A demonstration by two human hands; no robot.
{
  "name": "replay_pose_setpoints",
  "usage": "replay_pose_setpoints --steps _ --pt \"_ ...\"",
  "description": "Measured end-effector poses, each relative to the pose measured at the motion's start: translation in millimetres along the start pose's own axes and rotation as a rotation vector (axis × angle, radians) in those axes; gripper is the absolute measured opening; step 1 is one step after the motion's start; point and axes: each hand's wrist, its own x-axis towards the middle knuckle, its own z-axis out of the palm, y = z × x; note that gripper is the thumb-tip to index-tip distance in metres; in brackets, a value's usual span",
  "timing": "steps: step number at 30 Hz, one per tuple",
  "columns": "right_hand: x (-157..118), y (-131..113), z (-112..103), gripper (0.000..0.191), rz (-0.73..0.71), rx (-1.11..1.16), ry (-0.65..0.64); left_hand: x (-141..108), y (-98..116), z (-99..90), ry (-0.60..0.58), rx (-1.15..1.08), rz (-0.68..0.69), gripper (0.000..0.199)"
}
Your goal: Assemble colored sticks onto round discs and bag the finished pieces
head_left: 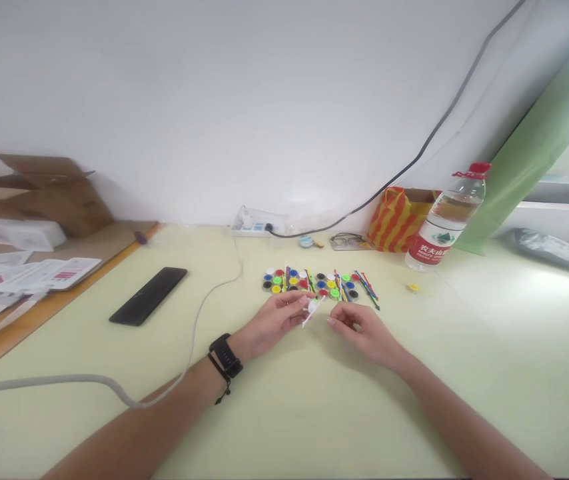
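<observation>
My left hand [282, 315] pinches a small white disc [312, 306] with a thin white stick [314, 312] slanting across it, between thumb and forefinger. Just to its right, my right hand [362, 328] is closed, its fingers curled and thumb close to the forefinger. Whether anything is in that pinch I cannot make out. Beyond both hands lie rows of small round coloured discs [331, 285] in red, blue, yellow, green, black and white. Thin coloured sticks [367, 289] lie between the rows and at their right end.
A black flat slab [148, 296] lies left, near a grey cable [193, 333] crossing my left forearm. A large water bottle [445, 223], a striped bag [395, 220] and a power strip [257, 224] stand at the back. A yellow piece [413, 288] lies right; packets [59, 273] lie far left.
</observation>
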Motion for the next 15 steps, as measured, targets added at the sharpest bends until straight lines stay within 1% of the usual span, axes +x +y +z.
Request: replay_pose_setpoints --steps 4,7,8,10,12,15 --pt "0 1 0 0.033 -0.004 0.009 0.022 0 1 0.4 -0.003 -0.053 0.01 0.025" --pt "-2 1 1 0.029 -0.031 0.033 0.081 0 1 0.0 0.0 -0.035 0.005 0.025" --pt "-3 0 2 0.034 -0.048 0.044 0.105 0 1 0.0 0.003 -0.013 0.003 0.025" --pt "-5 1 4 0.051 -0.083 0.059 0.143 0 0 0.3 0.014 0.035 0.006 0.027" --pt "-7 3 7 0.065 -0.107 0.061 0.16 0 -1 1.0 0.028 0.075 0.017 0.028" --pt "-8 6 11 0.074 -0.112 0.053 0.16 0 -3 1.7 0.048 0.124 0.048 0.03"
